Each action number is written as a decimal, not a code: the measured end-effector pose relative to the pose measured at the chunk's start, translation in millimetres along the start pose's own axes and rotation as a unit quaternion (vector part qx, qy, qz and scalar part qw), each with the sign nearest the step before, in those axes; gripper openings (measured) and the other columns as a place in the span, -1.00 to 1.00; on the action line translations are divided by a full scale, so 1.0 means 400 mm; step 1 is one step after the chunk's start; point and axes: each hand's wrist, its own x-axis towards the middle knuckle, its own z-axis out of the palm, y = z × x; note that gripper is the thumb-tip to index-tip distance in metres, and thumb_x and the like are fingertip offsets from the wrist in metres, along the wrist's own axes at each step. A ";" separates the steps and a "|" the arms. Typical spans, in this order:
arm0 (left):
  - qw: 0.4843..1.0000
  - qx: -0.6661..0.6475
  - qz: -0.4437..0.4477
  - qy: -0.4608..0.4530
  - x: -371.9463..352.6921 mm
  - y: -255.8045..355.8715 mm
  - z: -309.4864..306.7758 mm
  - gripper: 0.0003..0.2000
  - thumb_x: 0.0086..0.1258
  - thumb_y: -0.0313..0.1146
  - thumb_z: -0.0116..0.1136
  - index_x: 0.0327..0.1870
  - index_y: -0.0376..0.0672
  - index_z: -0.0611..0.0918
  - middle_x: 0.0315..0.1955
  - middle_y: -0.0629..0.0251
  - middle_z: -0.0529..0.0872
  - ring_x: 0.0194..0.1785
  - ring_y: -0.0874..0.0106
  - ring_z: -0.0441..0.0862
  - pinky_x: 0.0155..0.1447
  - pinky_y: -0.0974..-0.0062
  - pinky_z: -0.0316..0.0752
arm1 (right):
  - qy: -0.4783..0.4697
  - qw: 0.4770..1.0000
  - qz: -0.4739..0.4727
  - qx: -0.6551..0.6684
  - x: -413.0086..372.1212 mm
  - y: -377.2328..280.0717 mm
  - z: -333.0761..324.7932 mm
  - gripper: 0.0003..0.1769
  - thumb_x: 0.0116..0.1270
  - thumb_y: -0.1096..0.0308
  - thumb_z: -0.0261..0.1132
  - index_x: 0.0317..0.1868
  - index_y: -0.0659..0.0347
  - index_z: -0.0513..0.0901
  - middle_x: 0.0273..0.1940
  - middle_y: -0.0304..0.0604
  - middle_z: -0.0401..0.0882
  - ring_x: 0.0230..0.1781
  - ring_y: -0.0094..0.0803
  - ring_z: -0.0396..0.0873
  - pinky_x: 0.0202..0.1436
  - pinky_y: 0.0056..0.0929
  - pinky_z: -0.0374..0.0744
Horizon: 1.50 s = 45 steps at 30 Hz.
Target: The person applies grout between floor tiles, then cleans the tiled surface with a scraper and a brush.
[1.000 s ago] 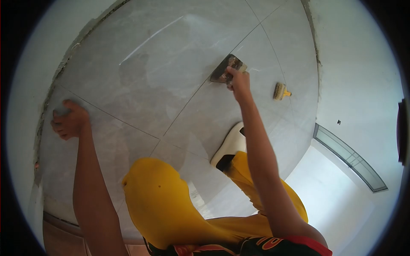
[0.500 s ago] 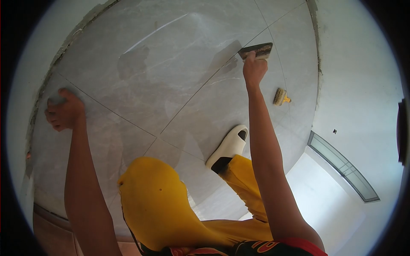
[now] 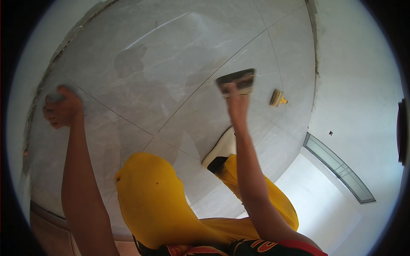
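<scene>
Right hand [image 3: 238,98] closed around a dark, flat-bladed scraper [image 3: 236,81]; brush [image 3: 276,98] on the tiled floor [image 3: 192,59] to its right; left hand [image 3: 62,107], fingers loosely curled, is at the floor

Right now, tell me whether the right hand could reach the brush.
Probably yes: the brush lies near the right hand, nothing between them, though that hand would likely have to set down its scraper.
</scene>
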 end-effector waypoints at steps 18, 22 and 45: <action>0.999 -0.011 0.007 0.029 -0.005 0.000 0.004 -0.25 0.30 0.30 -0.21 0.35 -0.11 0.29 0.37 -0.01 0.17 0.45 0.07 0.02 0.40 0.02 -0.14 | -0.357 0.554 -0.576 -0.484 0.408 -0.229 0.046 -0.93 0.14 0.59 0.30 -0.39 0.23 0.68 -0.30 -0.19 0.68 -0.19 -0.28 0.57 -0.07 -0.27 0.52; 0.999 -0.002 0.001 0.033 0.002 -0.004 0.011 -0.24 0.30 0.30 -0.20 0.35 -0.11 0.29 0.36 -0.03 0.18 0.45 0.07 0.03 0.41 0.02 -0.14 | -0.401 0.547 -0.531 -0.507 0.426 -0.174 0.053 -0.87 0.11 0.64 0.27 -0.38 0.25 0.68 -0.33 -0.14 0.66 -0.18 -0.22 0.57 -0.03 -0.27 0.54; 0.999 -0.038 -0.004 0.020 -0.012 0.021 -0.027 -0.25 0.30 0.28 -0.21 0.34 -0.13 0.29 0.37 -0.04 0.17 0.46 0.06 0.01 0.41 0.01 -0.15 | -0.216 0.953 -0.158 -0.143 0.378 -0.084 -0.133 -0.70 0.28 0.31 0.30 -0.08 0.35 0.64 -0.31 -0.23 0.68 -0.34 -0.54 0.59 -0.25 -0.54 0.53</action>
